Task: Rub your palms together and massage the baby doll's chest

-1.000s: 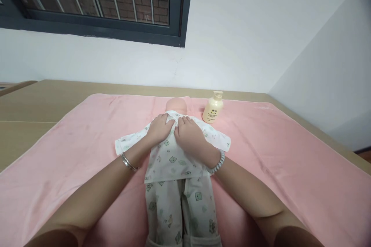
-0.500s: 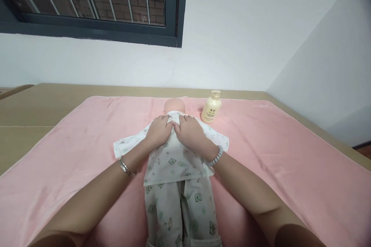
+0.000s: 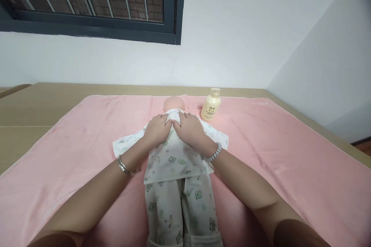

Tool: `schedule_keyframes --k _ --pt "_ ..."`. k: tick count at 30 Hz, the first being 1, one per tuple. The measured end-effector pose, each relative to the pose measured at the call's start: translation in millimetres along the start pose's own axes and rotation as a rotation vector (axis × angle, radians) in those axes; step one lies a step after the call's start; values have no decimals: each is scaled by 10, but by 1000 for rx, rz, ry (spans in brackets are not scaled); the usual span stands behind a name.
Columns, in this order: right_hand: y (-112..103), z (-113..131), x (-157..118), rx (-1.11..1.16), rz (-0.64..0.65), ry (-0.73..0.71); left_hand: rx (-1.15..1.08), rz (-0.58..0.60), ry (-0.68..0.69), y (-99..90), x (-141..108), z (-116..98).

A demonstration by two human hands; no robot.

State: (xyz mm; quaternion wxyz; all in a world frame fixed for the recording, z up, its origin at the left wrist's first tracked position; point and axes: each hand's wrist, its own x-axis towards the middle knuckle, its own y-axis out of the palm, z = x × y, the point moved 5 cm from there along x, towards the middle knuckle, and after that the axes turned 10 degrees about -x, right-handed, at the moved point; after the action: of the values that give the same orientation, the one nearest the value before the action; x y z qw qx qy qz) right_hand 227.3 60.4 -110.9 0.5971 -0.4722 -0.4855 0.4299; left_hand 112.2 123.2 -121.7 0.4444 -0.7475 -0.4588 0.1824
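A baby doll [image 3: 174, 104] lies face down, or with its face out of sight, on a pink blanket [image 3: 87, 123]. It wears a white printed shirt [image 3: 174, 166] with the sleeves spread sideways, and matching trousers [image 3: 198, 204]. My left hand [image 3: 158, 129] rests flat on the upper left of the shirt, fingers stretched toward the shoulder. On the upper right, my right hand [image 3: 189, 129] lies the same way. The two thumbs almost meet at the middle, below the neck. Neither hand grips anything.
A pale yellow pump bottle [image 3: 210, 106] stands on the blanket right of the doll's head. Under the blanket is a wooden surface [image 3: 34, 112]. A white wall [image 3: 226, 46] rises behind, with a dark-framed barred window [image 3: 116, 31] at upper left.
The view has shifted very slightly, so everything sits a little higher in the picture. Both hands keep their place on the doll's shirt.
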Motion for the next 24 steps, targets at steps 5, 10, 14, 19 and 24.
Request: schedule_keyframes --k 5,10,14,19,24 --pt "-94 122 -140 -57 -17 -55 -57 7 -64 -7 76 120" --pt "-84 -70 30 87 63 -19 124 -29 13 1 -94 -104" --pt "-36 -117 81 82 62 8 161 -82 102 0 -166 -220" --pt "-83 72 -91 -56 21 -25 -8 17 7 6 33 20" --pt "-96 70 -69 -16 57 -43 -26 36 -58 11 104 123"
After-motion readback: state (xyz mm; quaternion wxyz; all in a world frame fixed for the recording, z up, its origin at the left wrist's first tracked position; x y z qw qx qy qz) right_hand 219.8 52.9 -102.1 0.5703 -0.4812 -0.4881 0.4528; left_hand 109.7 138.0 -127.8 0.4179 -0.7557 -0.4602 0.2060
